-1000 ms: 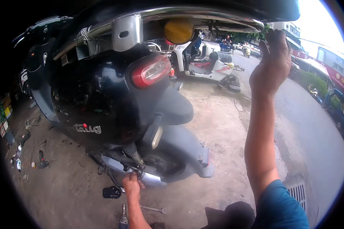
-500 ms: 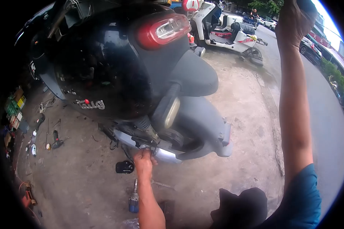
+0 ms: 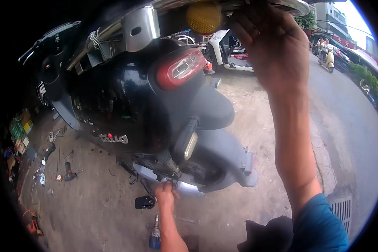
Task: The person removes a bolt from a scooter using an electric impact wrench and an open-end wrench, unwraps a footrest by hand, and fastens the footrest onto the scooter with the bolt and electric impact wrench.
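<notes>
A black scooter with a red tail light fills the left and middle. Low by its rear wheel, my left hand has its fingers closed at the silver-grey swingarm cover; what they pinch is too small to make out. Raised at the upper right, my right hand reaches to the underside of the chrome rear rack, beside the round amber reflector. Its fingertips are in shadow, so its hold on the rack is unclear.
A blue power tool and a black part lie on the ground below my left hand. More tools, including a drill, lie at the left. A white scooter stands behind; people ride a scooter on the road.
My right hand has come down and left to the rack. My left hand stays by the swingarm cover. The view tilted down, then back up, and riders now show on the road.
</notes>
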The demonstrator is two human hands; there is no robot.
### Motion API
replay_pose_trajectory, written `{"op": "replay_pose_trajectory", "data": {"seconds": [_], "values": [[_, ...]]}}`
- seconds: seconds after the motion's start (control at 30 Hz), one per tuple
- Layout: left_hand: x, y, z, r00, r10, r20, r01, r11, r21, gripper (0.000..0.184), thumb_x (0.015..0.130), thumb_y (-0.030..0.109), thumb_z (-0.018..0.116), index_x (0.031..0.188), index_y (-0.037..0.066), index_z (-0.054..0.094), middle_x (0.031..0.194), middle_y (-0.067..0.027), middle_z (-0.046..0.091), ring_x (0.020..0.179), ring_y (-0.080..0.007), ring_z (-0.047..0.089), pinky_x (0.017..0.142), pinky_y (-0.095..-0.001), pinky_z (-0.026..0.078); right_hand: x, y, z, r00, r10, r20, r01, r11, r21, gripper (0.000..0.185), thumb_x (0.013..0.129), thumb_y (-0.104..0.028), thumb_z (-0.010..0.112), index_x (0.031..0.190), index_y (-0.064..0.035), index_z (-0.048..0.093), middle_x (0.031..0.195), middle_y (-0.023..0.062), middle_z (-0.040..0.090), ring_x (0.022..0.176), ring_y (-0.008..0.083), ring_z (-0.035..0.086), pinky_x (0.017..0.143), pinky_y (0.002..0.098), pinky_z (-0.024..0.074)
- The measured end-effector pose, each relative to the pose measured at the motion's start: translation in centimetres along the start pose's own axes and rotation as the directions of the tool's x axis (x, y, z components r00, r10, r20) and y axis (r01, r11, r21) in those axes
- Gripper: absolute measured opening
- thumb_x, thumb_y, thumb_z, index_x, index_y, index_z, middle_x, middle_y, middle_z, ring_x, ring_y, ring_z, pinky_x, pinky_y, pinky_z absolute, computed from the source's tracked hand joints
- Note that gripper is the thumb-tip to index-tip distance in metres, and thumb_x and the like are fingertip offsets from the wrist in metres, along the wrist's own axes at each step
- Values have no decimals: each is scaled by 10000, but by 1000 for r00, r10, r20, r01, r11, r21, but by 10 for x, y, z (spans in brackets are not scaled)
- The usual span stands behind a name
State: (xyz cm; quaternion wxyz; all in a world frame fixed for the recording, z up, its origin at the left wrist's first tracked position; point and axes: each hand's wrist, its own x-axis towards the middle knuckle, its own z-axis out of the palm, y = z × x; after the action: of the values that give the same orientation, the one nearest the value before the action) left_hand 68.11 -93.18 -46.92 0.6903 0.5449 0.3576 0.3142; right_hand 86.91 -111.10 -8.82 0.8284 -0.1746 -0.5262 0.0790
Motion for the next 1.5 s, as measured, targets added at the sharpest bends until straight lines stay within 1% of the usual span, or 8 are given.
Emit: {"op": "replay_pose_trajectory", "data": {"seconds": [0.33, 0.43, 0.53, 0.63, 0.77, 1.03, 1.3, 1.5], "values": [[4, -6, -4, 1000, 26, 18, -26, 1000, -12, 183, 964, 104, 509, 874, -27, 598, 659, -77, 543, 477, -174, 534, 403, -337, 484, -24, 21, 31, 995, 64, -72, -46, 973, 226, 337, 982, -199, 508, 1232, 25, 533, 1202, 188, 592, 1192, 284, 547, 1026, 433, 452], [5, -8, -6, 1000, 22, 10, -22, 1000, -20, 178, 957, 107, 520, 877, -26, 607, 646, -77, 544, 472, -173, 536, 401, -338, 487, -23, 27, 37, 998, -36, -58, 43, 993, 113, 342, 964, -184, 546, 1250, 2, 529, 1200, 164, 596, 1152, 240, 560, 1004, 412, 441], [4, -7, -4, 1000, 9, 10, -8, 1000, -24, 178, 949, 111, 535, 843, -9, 615, 619, -65, 534, 469, -173, 536, 398, -332, 480, -64, 40, 66, 913, -390, -119, 305, 846, -437, 390, 953, -219, 563, 1263, 13, 520, 1217, 146, 587, 1169, 239, 542, 1025, 408, 416], [3, -10, -6, 1000, 13, 5, -12, 999, -39, 190, 949, 130, 551, 830, -2, 616, 609, -58, 527, 470, -174, 533, 400, -334, 473, -76, 46, 101, 992, 67, -106, -90, 969, -232, 460, 929, -249, 608, 1286, 20, 502, 1271, 153, 553, 1202, 250, 527, 1030, 399, 412], [3, -5, -4, 1000, -9, 15, 10, 998, -70, 194, 952, 150, 559, 845, 0, 618, 617, -55, 528, 470, -174, 529, 404, -335, 470, -45, 52, 95, 975, 164, -151, -171, 985, -34, 375, 939, -301, 613, 1190, -32, 544, 1200, 119, 573, 1092, 212, 555, 939, 363, 440], [6, -10, -7, 999, -45, 22, 47, 997, -60, 200, 955, 180, 559, 883, 4, 620, 625, -53, 528, 478, -170, 532, 420, -334, 468, -22, 80, 99, 988, 156, -16, -146, 954, 261, 386, 949, -339, 594, 1203, -53, 536, 1196, 112, 585, 1137, 239, 548, 1047, 381, 401], [6, -2, -5, 999, -52, 6, 52, 997, -56, 193, 958, 181, 554, 886, 12, 613, 626, -41, 520, 489, -158, 521, 426, -329, 456, 7, 121, 87, 927, 100, 361, -361, 502, 786, 394, 801, -178, 609, 1148, 8, 592, 1175, 179, 648, 1175, 324, 586, 1084, 498, 404], [3, -4, -4, 999, -37, 16, 38, 998, -54, 195, 972, 182, 546, 876, 24, 609, 650, -30, 528, 514, -147, 523, 444, -313, 456, -9, 124, 73, 945, 147, 292, -290, 789, 541, 419, 887, -195, 482, 1255, -15, 568, 1294, 155, 605, 1287, 309, 499, 1145, 500, 316]]}}
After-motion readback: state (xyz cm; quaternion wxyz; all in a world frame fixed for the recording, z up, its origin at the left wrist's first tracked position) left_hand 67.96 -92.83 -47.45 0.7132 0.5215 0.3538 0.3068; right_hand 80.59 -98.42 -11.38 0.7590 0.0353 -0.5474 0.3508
